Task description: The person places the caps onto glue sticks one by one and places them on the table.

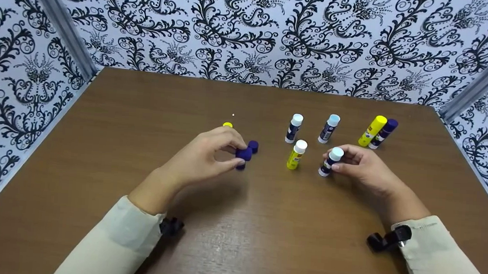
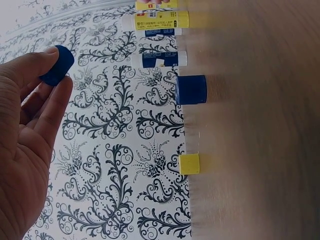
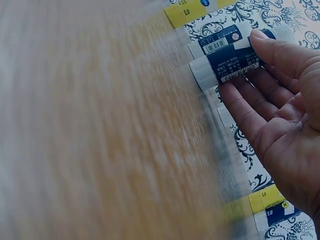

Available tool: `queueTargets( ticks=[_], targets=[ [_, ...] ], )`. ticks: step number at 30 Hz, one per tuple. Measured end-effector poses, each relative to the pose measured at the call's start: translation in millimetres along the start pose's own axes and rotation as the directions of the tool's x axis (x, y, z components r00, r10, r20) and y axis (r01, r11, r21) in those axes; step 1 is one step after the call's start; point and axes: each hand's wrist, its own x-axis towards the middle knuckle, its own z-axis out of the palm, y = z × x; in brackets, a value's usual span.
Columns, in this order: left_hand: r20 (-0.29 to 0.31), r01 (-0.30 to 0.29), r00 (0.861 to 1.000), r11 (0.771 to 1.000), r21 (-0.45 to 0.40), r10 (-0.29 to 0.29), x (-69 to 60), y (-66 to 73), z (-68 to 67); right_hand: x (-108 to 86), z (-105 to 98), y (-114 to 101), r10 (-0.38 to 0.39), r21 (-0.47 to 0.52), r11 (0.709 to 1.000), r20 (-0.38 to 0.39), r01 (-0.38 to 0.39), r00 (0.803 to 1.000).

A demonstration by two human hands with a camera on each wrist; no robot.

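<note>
My left hand [image 1: 202,153] pinches a dark blue glue stick cap [image 1: 244,154] between thumb and fingers; the left wrist view shows the same cap [image 2: 59,65]. Two more dark blue caps sit close by, one cap [image 1: 253,146] behind and another partly hidden below the held one. A yellow cap [image 1: 227,124] shows past the knuckles. My right hand [image 1: 366,169] grips an uncapped glue stick [image 1: 329,163] with a navy label and pale top, upright at the table. The right wrist view shows thumb and fingers around its label [image 3: 235,62].
Left of the right hand stands an uncapped yellow glue stick [image 1: 296,155]. Behind are two uncapped navy-labelled sticks [image 1: 294,129] [image 1: 328,129]. At right stand a yellow capped stick [image 1: 372,131] and a dark blue capped stick [image 1: 384,134]. Patterned walls [image 1: 251,30] enclose the brown table [image 1: 143,104].
</note>
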Motion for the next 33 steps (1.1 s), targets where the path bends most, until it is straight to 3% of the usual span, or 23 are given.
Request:
queueTargets(
  ticks=[4,13,20,27,33],
  targets=[
    [-0.001,0.002,1.0,1.0,-0.001,-0.002,0.2,0.5,0.2,-0.4,0.4,-0.9,0.007,0.02,1.0,0.001,-0.007,1.0],
    [0.003,0.02,1.0,1.0,-0.007,-0.02,0.4,1.9,1.4,-0.8,1.2,-5.5,0.002,-0.056,0.998,-0.024,-0.003,1.0],
    [0.003,0.015,1.0,0.999,0.032,-0.015,0.5,2.1,1.7,-2.4,2.9,-7.2,0.012,0.007,1.0,-0.026,-0.012,1.0],
    [0.011,0.019,1.0,0.999,0.044,-0.02,1.5,2.9,2.1,-3.9,3.9,-13.9,0.031,-0.072,0.997,-0.052,-0.035,0.998],
    [0.017,0.024,1.0,0.999,0.032,-0.025,1.4,3.6,3.5,-5.5,5.7,-20.4,0.031,-0.079,0.996,-0.057,-0.035,0.998]
  ],
)
